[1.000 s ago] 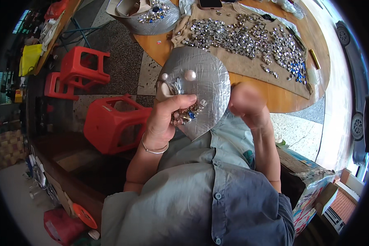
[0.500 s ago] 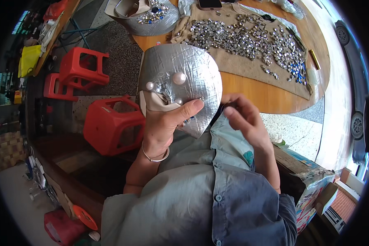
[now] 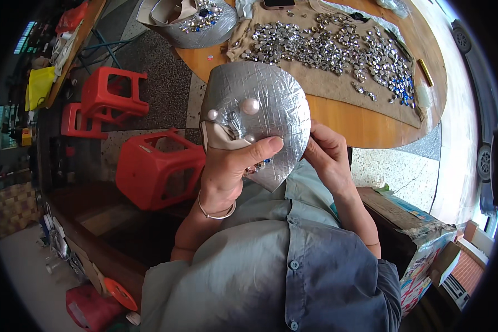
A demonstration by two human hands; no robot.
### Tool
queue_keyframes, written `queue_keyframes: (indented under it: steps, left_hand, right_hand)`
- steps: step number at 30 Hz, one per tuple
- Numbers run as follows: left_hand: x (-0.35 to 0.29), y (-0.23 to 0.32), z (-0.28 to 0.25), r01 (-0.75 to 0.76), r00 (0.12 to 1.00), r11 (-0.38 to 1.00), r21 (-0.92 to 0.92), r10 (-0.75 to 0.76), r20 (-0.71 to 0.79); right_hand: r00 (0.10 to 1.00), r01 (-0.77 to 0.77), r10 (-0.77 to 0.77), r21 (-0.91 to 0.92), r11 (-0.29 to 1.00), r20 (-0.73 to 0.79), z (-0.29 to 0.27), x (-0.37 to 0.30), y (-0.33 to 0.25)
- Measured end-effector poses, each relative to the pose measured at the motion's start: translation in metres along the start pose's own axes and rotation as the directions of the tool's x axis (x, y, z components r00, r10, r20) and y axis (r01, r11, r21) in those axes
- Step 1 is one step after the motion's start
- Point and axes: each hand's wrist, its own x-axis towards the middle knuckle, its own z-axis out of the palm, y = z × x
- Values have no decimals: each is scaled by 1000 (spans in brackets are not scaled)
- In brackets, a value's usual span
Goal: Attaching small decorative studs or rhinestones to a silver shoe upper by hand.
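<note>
Three red plastic stools (image 3: 138, 172) stand at the left, the nearest just beside the left forearm, so room on that side is tight. Right of them, the rounded edge of a wooden table (image 3: 343, 123) starts beneath a second silver piece (image 3: 216, 34), an open, hollow form with a pale lining and a cluster of gems on its wall.

At the centre, in front of the body and near the table's edge, the left hand (image 3: 227, 166) clasps a silver piece (image 3: 274, 91), thumb across its face, other fingers mostly hidden. Pearls (image 3: 250, 106) sit on that face; more gems show below the thumb. At its right edge is the right hand (image 3: 327, 155), fingers bent and drawn in narrow; whether they pinch anything cannot be told.

Beyond, a brown cloth (image 3: 326, 84) carries loose clear gems (image 3: 296, 45), with blue gems (image 3: 406, 94) toward its right end. A strip of wood runs between cloth and near edge. Lower right, a cardboard box (image 3: 406, 226) stands close to the right forearm; its contents cannot be made out.
</note>
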Motion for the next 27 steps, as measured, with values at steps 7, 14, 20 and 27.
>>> queue_keyframes:
  steps: [7, 14, 20, 27]
  left_hand:
    - [3, -3, 7, 37, 999, 999, -28, -38, -34]
    - [8, -11, 11, 97, 995, 984, -149, -99, -7]
    - [6, -8, 17, 46, 998, 998, -38, -48, -38]
    - [2, -3, 18, 69, 997, 995, -68, -70, -16]
  right_hand:
    - [997, -42, 32, 139, 989, 74, -4, -3, 4]
    - [994, 45, -66, 228, 973, 82, -8, -5, 3]
    - [995, 93, -100, 219, 971, 19, -2, -8, 8]
    - [975, -138, 59, 377, 916, 213, -18, -6, 10]
